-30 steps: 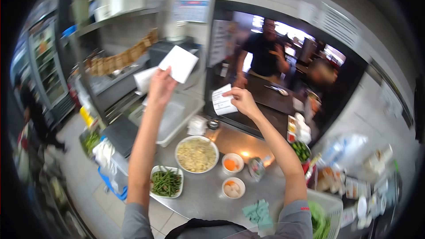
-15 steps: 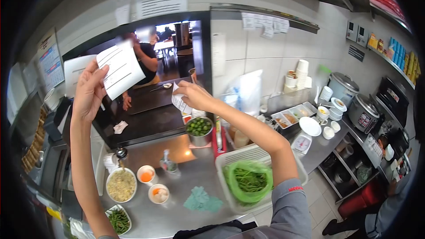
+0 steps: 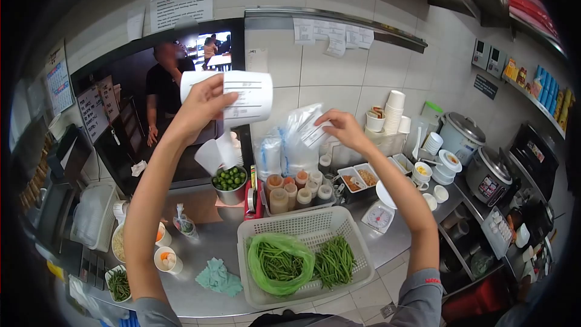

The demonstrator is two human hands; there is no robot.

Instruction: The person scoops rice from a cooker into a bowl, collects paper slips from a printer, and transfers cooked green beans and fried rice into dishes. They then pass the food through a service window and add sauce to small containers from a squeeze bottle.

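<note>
So the view is swinging right compared with a moment ago: the serving window is sliding off to the left and the tiled wall is now filling the middle, which looks like the slips are being carried from the hatch toward the wall side of the counter. The left hand (image 3: 196, 106) is pinching a couple of white paper slips (image 3: 245, 98) up high, fingers closed on their edge. The right hand (image 3: 341, 128) is pinching a smaller ticket (image 3: 315, 135) right beside a clear plastic bag (image 3: 299, 139), fingers curled together. Down below, a white basket (image 3: 302, 227) of green beans (image 3: 305, 261) is sitting on the steel counter (image 3: 206, 239).
</note>
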